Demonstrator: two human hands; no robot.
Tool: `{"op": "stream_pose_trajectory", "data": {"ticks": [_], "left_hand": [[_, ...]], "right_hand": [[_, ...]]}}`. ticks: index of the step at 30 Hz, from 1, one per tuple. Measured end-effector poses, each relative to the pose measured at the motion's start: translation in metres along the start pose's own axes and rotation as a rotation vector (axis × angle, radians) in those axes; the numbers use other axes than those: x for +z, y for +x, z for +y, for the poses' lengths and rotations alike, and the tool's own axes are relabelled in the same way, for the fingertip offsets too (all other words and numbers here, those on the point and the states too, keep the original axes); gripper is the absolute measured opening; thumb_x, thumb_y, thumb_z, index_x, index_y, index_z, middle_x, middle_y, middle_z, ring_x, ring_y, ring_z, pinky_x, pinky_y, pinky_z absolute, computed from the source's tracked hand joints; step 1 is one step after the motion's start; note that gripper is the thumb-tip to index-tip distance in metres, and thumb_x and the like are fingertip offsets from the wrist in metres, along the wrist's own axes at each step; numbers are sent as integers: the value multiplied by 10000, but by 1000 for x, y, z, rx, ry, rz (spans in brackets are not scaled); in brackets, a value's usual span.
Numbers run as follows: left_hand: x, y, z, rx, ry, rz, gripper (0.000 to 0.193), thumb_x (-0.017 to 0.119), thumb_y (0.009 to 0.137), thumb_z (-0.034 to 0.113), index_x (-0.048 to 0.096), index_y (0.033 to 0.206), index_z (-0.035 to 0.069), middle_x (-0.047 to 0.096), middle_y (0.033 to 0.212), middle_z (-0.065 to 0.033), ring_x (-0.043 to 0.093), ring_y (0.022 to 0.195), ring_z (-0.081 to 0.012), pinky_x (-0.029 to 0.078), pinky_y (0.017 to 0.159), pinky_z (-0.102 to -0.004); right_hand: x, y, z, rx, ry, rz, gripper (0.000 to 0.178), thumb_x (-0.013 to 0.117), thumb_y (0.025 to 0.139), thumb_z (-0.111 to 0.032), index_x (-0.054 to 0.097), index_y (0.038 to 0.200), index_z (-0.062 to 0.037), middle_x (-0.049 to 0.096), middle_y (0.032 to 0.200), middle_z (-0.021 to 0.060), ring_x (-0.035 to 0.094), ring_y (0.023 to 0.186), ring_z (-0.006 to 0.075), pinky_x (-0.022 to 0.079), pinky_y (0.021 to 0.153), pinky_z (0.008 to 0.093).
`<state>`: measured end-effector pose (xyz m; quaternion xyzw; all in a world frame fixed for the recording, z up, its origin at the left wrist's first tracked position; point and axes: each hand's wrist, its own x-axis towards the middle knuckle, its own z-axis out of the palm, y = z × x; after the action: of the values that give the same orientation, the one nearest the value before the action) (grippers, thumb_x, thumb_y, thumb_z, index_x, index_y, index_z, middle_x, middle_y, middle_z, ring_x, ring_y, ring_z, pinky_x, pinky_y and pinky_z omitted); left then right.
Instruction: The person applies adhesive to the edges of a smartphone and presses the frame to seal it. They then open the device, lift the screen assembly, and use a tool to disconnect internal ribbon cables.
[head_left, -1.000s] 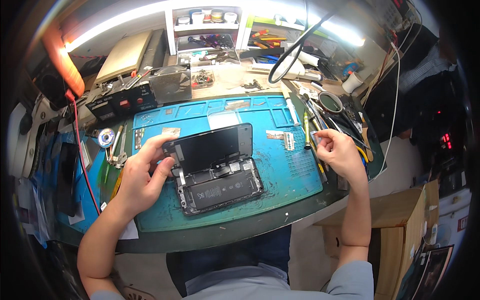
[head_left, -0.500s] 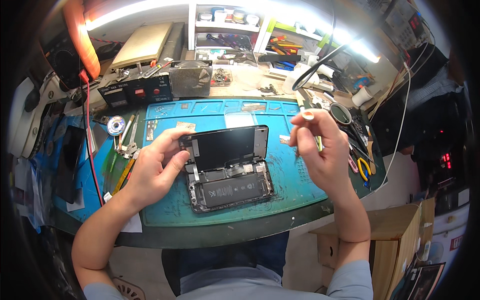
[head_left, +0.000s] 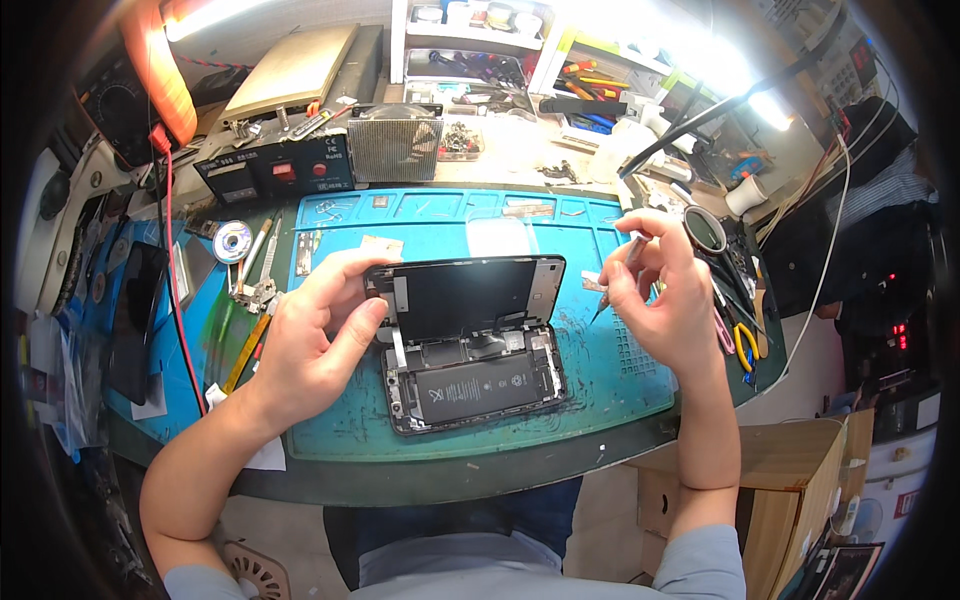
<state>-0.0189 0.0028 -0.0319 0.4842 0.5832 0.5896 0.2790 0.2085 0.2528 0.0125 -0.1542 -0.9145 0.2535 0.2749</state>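
An opened smartphone lies on the blue work mat, its battery (head_left: pixel 475 390) and inner parts bare. Its screen panel (head_left: pixel 468 302) is raised at the far edge, still joined by flex cables (head_left: pixel 488 345). My left hand (head_left: pixel 318 345) grips the panel's left end between thumb and fingers, holding it up. To the right of the phone, my right hand (head_left: pixel 668 300) pinches a slim screwdriver (head_left: pixel 636 250). Its thin tip slants down and left above the mat, apart from the phone.
Along the mat's far edge (head_left: pixel 440 205) run trays with small parts. A black power unit (head_left: pixel 275 170) and a finned fan box (head_left: pixel 395 150) stand behind. Solder wire (head_left: pixel 232 243) and tweezers lie left; yellow-handled pliers (head_left: pixel 745 345) and a round magnifier (head_left: pixel 705 230) lie right.
The screwdriver has turned in my right hand, so its tip now shows pointing down and left. My left hand keeps its hold on the screen panel. The whole view has shifted slightly.
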Motion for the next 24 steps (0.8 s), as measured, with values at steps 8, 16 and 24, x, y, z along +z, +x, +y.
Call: {"op": "stream_pose_trajectory", "data": {"ticks": [8, 16, 24], "left_hand": [[2, 1, -2, -19, -32, -15, 364, 535, 1028, -35, 492, 1389, -20, 654, 1297, -126, 617, 1209, -144, 491, 1030, -296], [1, -1, -3, -33, -33, 6, 387, 524, 1034, -29, 473, 1415, 7, 619, 1341, -86, 599, 1149, -83, 481, 963, -242], [-1, -5, -2, -33, 13, -32, 477, 509, 1008, -76, 424, 1467, 23, 617, 1332, -92, 611, 1181, -117, 483, 997, -274]], "right_hand": [[7, -8, -13, -75, 325, 68, 411, 513, 964, 31, 547, 1372, 0, 606, 731, 19, 588, 614, 71, 487, 602, 232], [31, 6, -8, 56, 200, -181, 260, 714, 966, -145, 640, 1185, -26, 708, 903, 67, 627, 736, 135, 527, 702, 285], [39, 10, -6, -72, 152, -91, 216, 716, 984, -131, 670, 1160, -16, 652, 830, 11, 538, 677, 62, 484, 642, 245]]}}
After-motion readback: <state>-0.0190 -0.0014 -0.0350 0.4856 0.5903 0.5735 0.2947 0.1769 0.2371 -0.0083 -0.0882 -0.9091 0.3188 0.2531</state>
